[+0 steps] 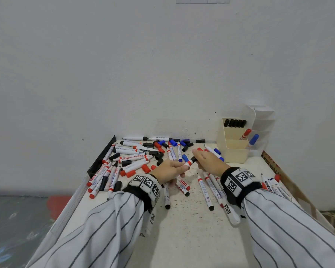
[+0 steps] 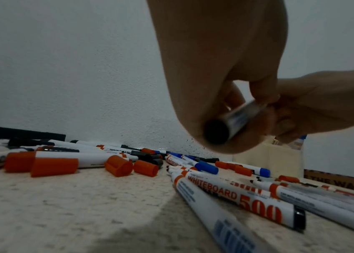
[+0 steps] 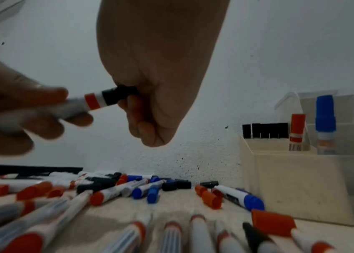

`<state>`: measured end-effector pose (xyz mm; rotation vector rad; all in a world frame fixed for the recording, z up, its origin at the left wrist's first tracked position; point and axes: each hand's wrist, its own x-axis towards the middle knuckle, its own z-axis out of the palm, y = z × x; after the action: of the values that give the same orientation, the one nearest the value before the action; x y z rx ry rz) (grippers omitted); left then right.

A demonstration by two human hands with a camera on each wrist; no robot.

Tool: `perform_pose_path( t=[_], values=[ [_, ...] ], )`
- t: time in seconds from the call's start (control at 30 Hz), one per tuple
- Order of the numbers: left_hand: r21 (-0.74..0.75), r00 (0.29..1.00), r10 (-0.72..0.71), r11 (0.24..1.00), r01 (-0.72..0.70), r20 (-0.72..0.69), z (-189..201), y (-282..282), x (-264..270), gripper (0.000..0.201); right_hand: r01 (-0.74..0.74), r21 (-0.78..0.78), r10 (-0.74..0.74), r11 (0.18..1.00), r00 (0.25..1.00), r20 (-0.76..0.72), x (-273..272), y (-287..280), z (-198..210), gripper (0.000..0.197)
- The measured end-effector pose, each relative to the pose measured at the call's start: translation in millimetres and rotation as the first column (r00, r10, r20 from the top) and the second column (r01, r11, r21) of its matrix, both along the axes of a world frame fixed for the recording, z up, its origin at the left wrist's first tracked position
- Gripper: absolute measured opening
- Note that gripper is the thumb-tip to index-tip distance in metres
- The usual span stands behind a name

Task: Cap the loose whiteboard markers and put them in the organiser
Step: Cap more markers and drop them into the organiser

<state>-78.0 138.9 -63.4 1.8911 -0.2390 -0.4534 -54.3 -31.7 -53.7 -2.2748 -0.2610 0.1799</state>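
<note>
Above the middle of the tabletop [image 1: 191, 229], the left hand [image 1: 169, 169] grips a marker [image 3: 78, 104] by its barrel while the right hand [image 1: 209, 161] pinches its black cap [image 3: 117, 95]. The cream organiser [image 1: 234, 151] stands far right, among loose markers [image 1: 135, 161].

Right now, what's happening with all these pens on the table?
A person is capping whiteboard pens. The left hand holds a marker by its barrel while the right hand grips a black cap at the marker's tip. Many more pens and loose caps lie scattered on the table. The cream organiser by the wall already holds a few capped pens.
</note>
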Motion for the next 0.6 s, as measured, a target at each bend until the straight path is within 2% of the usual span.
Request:
perform_pose_path(
  t=[0.07,0.13,0.23,0.3,0.37,0.43,0.5,0.6],
  values=[
    [0.109,0.997,0.014,0.994,-0.022,0.077,-2,1,7,0.014,0.003,-0.026,-0.001,1.000,0.996,0.085,6,-4,5,0.039],
    [0.286,0.991,0.055,0.954,-0.088,0.121,-7,3,14,0.037,0.042,0.035,-0.047,0.998,0.987,0.156,12,-11,13,0.037],
    [0.598,0.974,0.183,0.769,-0.226,0.133,-13,10,16,0.060,0.159,0.176,-0.202,0.971,0.944,0.262,23,-27,29,0.030],
    [0.747,0.981,0.182,0.642,-0.170,0.066,-17,13,17,0.071,0.237,0.256,-0.313,0.937,0.895,0.317,33,-42,40,0.024],
    [0.813,0.989,0.150,0.576,-0.088,0.001,-21,16,20,0.079,0.291,0.319,-0.398,0.902,0.845,0.357,46,-57,50,0.022],
    [0.794,0.989,0.147,0.604,-0.070,-0.024,-24,18,27,0.066,0.348,0.359,-0.480,0.866,0.780,0.401,61,-73,57,0.022],
    [0.723,0.983,0.178,0.684,-0.093,-0.043,-26,19,37,0.052,0.404,0.373,-0.544,0.835,0.709,0.450,74,-86,64,0.023],
    [0.664,0.952,0.296,0.728,-0.172,-0.078,-21,17,48,0.054,0.450,0.385,-0.592,0.806,0.643,0.487,89,-98,68,0.024]
  ],
)
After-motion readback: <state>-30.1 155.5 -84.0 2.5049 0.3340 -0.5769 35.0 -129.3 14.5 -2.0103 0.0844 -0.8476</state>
